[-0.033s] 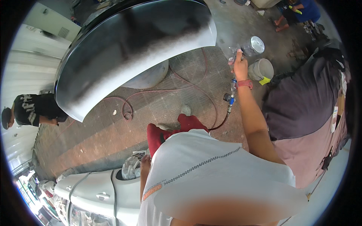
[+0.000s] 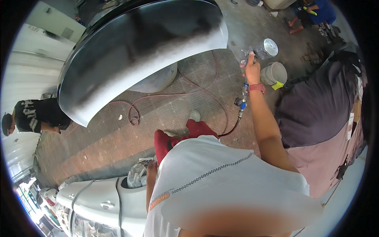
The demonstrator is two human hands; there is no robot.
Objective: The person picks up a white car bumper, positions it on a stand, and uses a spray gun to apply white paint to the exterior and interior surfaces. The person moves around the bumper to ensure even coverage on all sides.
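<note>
My right hand (image 2: 252,71), with a red band at the wrist, is stretched forward and wrapped around a spray gun (image 2: 246,59). Below the grip, a blue-and-metal fitting (image 2: 242,106) joins the gun to a dark red air hose (image 2: 232,131). To the left of the gun lies a large curved car panel (image 2: 142,47), glossy black with a pale, hazy band along its near edge. My left hand (image 2: 152,168) hangs low by my side, near a crumpled plastic-wrapped bundle (image 2: 137,175); its fingers are too small and shaded to read.
The hose loops across the grated floor (image 2: 169,106). Beyond my right hand stand a metal can (image 2: 270,47) and a bucket (image 2: 274,73) with a yellow-green cloth. Dark draped fabric (image 2: 312,106) borders the right; a white car part (image 2: 98,197) is lower left. People are at left (image 2: 37,116) and upper right (image 2: 321,12).
</note>
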